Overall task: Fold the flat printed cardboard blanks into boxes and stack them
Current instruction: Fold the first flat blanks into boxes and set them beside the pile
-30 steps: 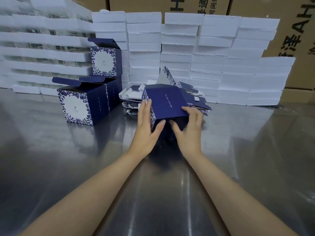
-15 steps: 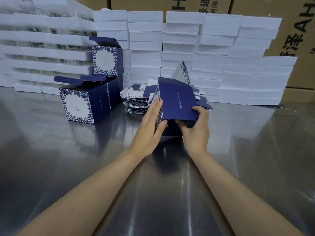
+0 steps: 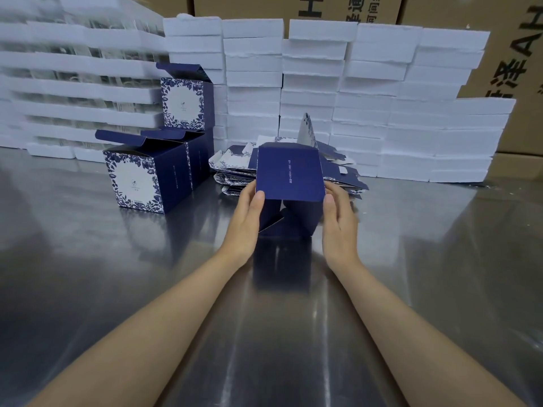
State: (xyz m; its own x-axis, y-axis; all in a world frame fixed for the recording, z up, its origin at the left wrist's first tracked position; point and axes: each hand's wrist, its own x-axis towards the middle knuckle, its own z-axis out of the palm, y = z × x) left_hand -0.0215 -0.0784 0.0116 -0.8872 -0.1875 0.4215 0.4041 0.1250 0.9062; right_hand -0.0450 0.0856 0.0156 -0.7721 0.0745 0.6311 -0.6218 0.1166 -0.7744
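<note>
Box (image 3: 289,174) held upright between left hand (image 3: 245,221) and right hand (image 3: 338,218).

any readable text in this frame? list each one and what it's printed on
"H": brown carton at top centre, with Chinese characters beside it cut off by the frame edge.
"AH": brown carton at right, printed sideways, next to large Chinese characters, partly cut off.
White vertical line of small characters: navy panel of the box being folded, too small to read.
Small logo and caption: white panels of the folded boxes, too small to read.
</note>
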